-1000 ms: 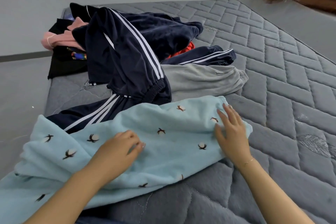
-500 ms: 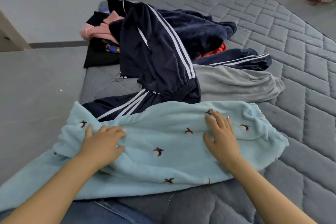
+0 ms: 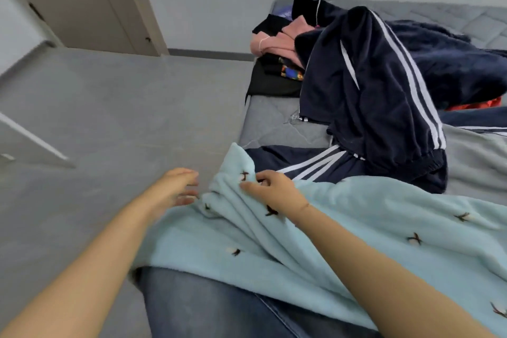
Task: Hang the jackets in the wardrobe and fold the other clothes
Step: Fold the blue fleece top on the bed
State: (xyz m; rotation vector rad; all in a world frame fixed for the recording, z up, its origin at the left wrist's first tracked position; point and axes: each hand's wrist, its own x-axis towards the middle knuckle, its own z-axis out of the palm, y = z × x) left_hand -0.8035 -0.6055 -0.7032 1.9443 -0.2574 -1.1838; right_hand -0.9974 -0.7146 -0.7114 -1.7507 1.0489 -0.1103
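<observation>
Now gathers the left end of the light-blue fleece garment (image 3: 343,228), mid-frame on the mattress (image 3: 274,123), no longer smoothing. Right hand (image 3: 274,192) pinches bunched cloth; left hand (image 3: 175,189) spread, empty (blurred). Suggests a fold starting.

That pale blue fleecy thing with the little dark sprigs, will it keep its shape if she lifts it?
Probably not: the light blue garment already bunches into soft ridges where the right hand pinches it. It drapes over the mattress edge, so expect sagging. The fuzzy pile likely grips rather than slips.
</observation>
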